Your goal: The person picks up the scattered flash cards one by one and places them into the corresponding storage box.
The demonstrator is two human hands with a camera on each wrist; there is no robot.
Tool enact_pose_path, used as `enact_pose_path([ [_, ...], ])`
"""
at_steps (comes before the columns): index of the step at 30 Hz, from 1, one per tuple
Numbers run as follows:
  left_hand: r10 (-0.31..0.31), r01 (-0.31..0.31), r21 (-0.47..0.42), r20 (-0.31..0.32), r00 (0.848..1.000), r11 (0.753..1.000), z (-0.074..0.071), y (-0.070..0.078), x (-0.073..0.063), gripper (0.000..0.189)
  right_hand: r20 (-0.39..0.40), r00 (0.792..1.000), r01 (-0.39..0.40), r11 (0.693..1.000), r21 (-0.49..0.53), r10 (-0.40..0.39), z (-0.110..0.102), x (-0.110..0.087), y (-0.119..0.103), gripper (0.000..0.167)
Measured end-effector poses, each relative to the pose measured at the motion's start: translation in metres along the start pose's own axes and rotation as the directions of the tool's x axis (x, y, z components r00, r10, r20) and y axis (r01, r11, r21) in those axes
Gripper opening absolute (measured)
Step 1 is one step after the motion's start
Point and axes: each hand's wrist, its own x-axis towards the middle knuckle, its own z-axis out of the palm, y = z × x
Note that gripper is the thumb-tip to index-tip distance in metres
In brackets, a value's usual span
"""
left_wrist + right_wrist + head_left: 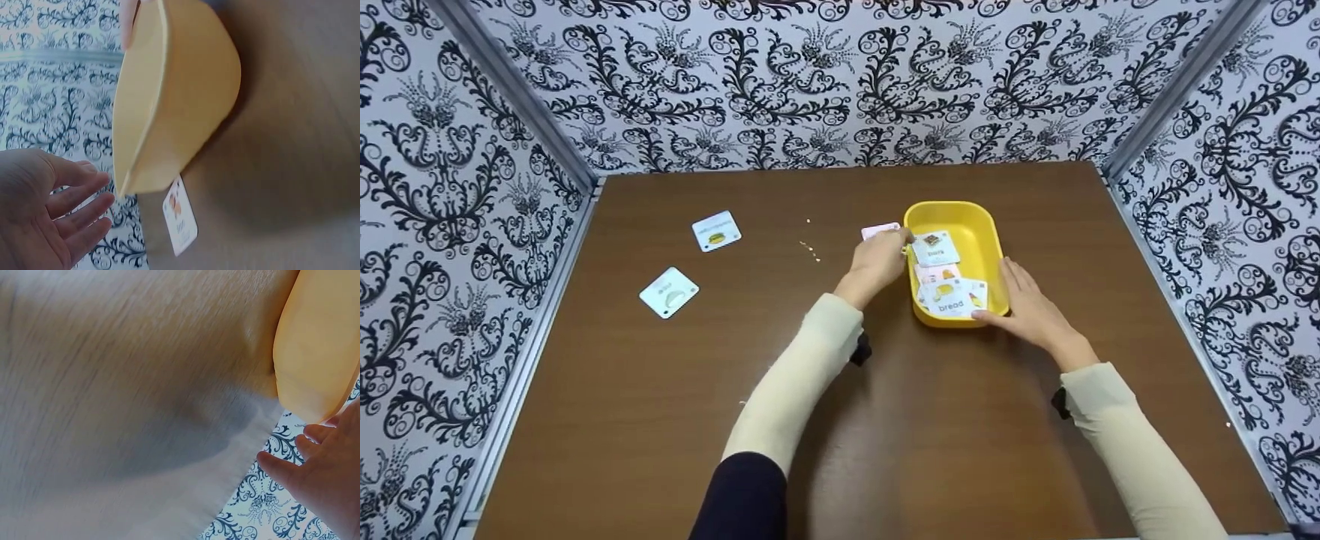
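A yellow plastic tub (987,251) stands right of the table's middle with several picture cards inside. Among them lie a bread card (951,298) and a card with a brown food picture (936,249). My left hand (879,259) is at the tub's left rim, fingers loosely bent; the left wrist view shows nothing in it. Just behind these fingers, a pink-edged card (877,229) lies on the table, partly hidden. At the tub's near right corner my right hand (1035,309) holds it, thumb over the rim and fingers along the outer side.
On the left of the brown table (930,435) lie a card with a burger picture (716,231) and another pale card (669,292). Small light specks (810,250) dot the middle. Patterned walls (825,82) stand at the back and both sides.
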Motion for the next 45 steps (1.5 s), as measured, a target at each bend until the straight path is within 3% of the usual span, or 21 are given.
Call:
enact_pose_path([
  [13, -0.09, 0.091, -0.005, -0.119, 0.989, 0.996, -0.024, -0.06, -0.012, 0.029, 0.007, 1.0, -0.019, 1.0, 0.02, 0.018, 0.0, -0.003, 0.001, 0.118],
  [23, -0.227, 0.222, -0.054, -0.136, 0.964, 0.974, -0.031, -0.14, -0.034, 0.031, 0.01, 1.0, -0.025, 1.0, 0.017, 0.025, -0.002, -0.003, 0.001, 0.115],
  [30, -0.336, 0.329, -0.072, -0.135, 0.932, 0.942, -0.033, -0.2, -0.059, 0.033, 0.005, 0.999, -0.036, 0.999, 0.026, 0.036, -0.002, -0.004, 0.0, 0.115],
  [34, -0.403, 0.393, -0.099, -0.128, 0.906, 0.914, -0.033, -0.229, -0.075, 0.031, 0.0, 1.0, -0.03, 0.999, 0.026, 0.03, -0.001, -0.003, -0.001, 0.116],
  [38, -0.474, 0.459, -0.129, -0.131, 0.871, 0.879, -0.033, -0.253, -0.092, 0.033, 0.001, 1.0, -0.012, 1.0, 0.006, 0.012, -0.001, -0.002, -0.001, 0.117],
  [45, -0.594, 0.572, -0.177, -0.112, 0.797, 0.801, -0.027, -0.288, -0.12, 0.057, 0.016, 1.0, -0.006, 1.0, -0.006, 0.006, -0.001, -0.001, -0.002, 0.119],
])
